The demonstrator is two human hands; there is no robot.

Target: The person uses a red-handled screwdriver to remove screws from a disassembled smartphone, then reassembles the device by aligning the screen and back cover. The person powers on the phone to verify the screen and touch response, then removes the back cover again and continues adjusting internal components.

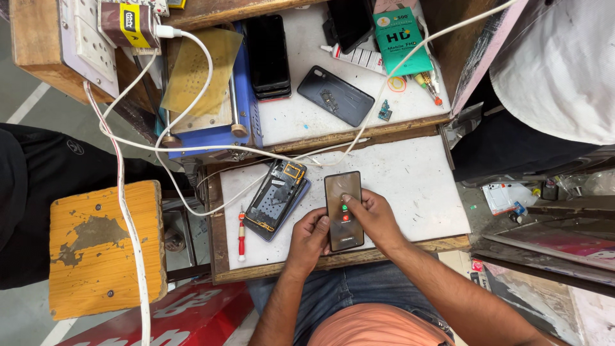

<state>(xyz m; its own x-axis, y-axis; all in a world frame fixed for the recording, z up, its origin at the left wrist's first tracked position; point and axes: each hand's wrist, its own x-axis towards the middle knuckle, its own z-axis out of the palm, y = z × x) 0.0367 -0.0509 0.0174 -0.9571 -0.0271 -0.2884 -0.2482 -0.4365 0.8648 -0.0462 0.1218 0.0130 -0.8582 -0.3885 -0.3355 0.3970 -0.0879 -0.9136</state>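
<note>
Both hands meet on a dark smartphone (344, 211) held over the near edge of the table (416, 186): the left hand (309, 238) curls around its lower left side, while the right hand (373, 216) grips the right edge and presses a thumb onto the lit screen, where a green and a red round button glow. That the screen lights suggests the handset is assembled and powered; what checking remains cannot be read from this view. Just left of it lies an opened phone chassis (277, 197) with its inner parts bare, apparently unfinished, and a red-handled screwdriver (241, 234) rests near the table's left edge. On the white board toward the far edge sit a black back cover (336, 95), a stack of dark phones (268, 56), a green box (400, 40) and a glue tube (359, 57). A blue heating plate (218, 122) stands at the far left corner, white cables (192, 96) trailing across. A worn yellow stool (106, 247) stands on the grey floor of a cramped repair stall.
</note>
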